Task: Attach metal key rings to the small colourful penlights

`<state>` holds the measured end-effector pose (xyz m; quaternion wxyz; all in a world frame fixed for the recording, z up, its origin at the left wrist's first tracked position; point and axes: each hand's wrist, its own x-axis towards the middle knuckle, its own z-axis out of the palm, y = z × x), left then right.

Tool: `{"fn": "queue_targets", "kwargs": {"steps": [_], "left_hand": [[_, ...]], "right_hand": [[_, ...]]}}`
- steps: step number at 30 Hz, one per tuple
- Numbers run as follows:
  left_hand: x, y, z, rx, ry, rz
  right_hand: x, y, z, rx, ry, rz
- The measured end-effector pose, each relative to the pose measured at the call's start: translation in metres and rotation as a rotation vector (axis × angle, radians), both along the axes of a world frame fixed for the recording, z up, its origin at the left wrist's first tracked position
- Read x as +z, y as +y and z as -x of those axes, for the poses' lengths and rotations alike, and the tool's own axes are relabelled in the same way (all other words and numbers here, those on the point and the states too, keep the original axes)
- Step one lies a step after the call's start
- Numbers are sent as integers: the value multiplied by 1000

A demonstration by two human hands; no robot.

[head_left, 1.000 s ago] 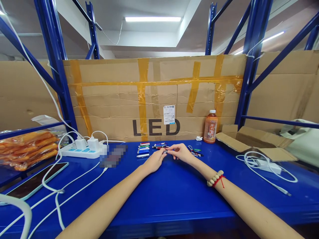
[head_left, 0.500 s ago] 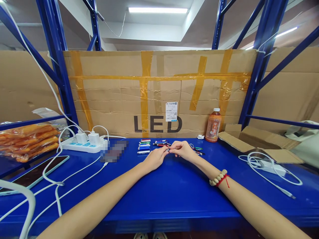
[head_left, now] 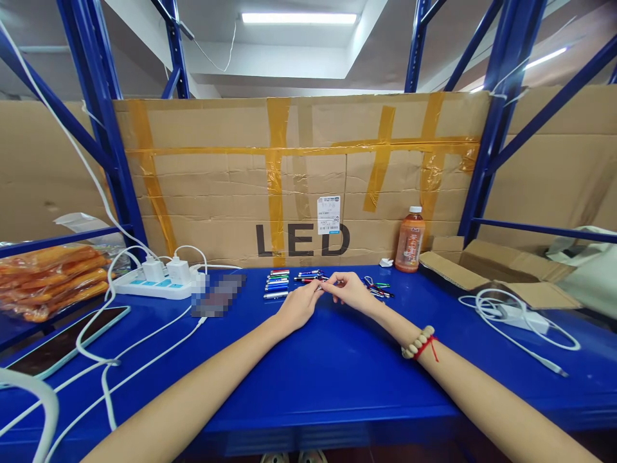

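- At the far middle of the blue tabletop, the left hand and the right hand are meeting fingertip to fingertip.
- Both hands are pinching one tiny piece between thumb and forefinger. It is hovering just above the tabletop, and it is too small and too covered to make out further.
- A row of coloured pen-shaped items is lying just beyond the left hand.
- A tangle of coloured clips is lying just beside the right hand.
- A bead bracelet with a red cord is circling the right wrist.
- An orange drink bottle is standing upright against the taped cardboard wall, near an open carton.
- A white power strip is lying to the left with two chargers plugged in, and its white cables are trailing past a phone lying flat.
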<state>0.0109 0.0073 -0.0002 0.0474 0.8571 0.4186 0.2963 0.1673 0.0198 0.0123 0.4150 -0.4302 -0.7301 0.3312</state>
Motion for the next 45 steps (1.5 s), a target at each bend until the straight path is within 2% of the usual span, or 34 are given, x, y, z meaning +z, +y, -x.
{"fn": "queue_targets", "kwargs": {"steps": [4, 7, 11, 15, 18, 23, 26, 31, 34, 37, 45], "left_hand": [[3, -2, -2, 29, 0, -28], [5, -4, -3, 12, 13, -43], [7, -7, -4, 8, 51, -33], [8, -8, -4, 12, 104, -23], [8, -7, -4, 5, 133, -46], [7, -8, -4, 6, 141, -77], [6, -7, -4, 6, 143, -84], [5, -5, -4, 6, 156, -96], [5, -5, -4, 4, 156, -96], [6, -6, -4, -1, 157, -96], [6, -7, -5, 8, 136, -106]], "right_hand": [[11, 5, -7, -37, 13, -79], [18, 13, -27, -237, 2, -191], [14, 20, -58, -528, -379, -329], [5, 23, -70, -592, -671, -228], [3, 23, -67, -617, -736, -152], [3, 23, -65, -672, -802, -148], [-1, 25, -64, -614, -769, -206], [-8, 29, -55, -200, -708, -396], [-11, 29, -48, -65, -726, -444], [-11, 29, -44, -50, -756, -447], [-5, 25, -47, -228, -818, -406]]}}
